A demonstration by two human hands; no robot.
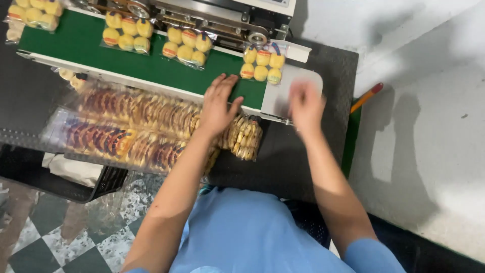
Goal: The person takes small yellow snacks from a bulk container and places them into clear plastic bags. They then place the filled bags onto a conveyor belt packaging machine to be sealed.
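— On the dark surface (283,162), what's biggest?
— The green conveyor belt (76,40), carrying clear packets of yellow sweets; the nearest packet (262,63) sits at its right end.
— Below it?
— A long stack of filled packets (126,126) along the belt's edge.
— The hands?
— Left hand (218,105) lies flat, fingers spread, empty, over belt and stack. Right hand (304,105) is blurred; I cannot tell its grip.

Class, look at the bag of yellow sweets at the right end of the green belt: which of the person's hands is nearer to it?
Right. The right hand is just below the bag of yellow sweets; the left hand rests farther left on the green belt's edge.
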